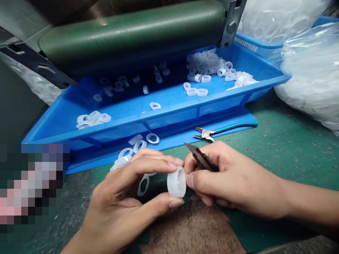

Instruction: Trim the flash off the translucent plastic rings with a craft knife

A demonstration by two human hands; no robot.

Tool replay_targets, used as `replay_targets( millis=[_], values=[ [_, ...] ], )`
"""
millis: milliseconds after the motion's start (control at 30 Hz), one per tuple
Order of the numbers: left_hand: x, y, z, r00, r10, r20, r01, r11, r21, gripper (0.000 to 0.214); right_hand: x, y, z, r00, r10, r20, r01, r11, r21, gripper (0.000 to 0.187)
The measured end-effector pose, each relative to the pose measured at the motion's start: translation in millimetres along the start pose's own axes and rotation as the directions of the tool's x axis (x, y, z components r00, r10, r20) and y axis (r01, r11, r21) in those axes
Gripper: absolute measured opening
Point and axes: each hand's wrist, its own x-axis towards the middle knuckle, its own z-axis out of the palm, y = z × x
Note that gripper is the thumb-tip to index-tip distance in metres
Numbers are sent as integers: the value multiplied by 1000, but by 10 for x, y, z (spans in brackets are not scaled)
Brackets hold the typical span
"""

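Observation:
My left hand [132, 190] pinches a translucent white plastic ring [175, 182] between thumb and fingertips, its opening turned to the right. Closed around a black utility knife [203, 158] is my right hand [233, 180]; the blade points up and to the left. The right fingertips are close against the ring's right side, and whether they touch it I cannot tell. Several similar loose rings [153, 138] lie behind my left hand, some partly hidden by it. Beyond the knife rest side cutters [208, 134] with a green handle.
A blue tray [172, 113] with several white rings stands ahead, under a green roller [132, 35] with metal brackets. Full clear plastic bags [312, 70] stand at the right, near a blue basket [262, 42]. A brown board [193, 229] lies on the green table [291, 158].

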Motion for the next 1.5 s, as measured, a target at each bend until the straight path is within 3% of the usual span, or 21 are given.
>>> replay_targets(
  millis=[567,1300,1500],
  values=[
    [1,18,-1,1000,12,22,-13,997,78,34,16,42,-28,999,-18,31,18,1000,0,37],
    [4,63,-5,992,120,49,-126,982,138,38,-24,-29,-27,998,69,5,-68,998,-17,22],
    [-8,48,-28,993,103,65,-112,980,167,38,1,23,-21,1000,30,10,-29,999,-30,19]
  ],
)
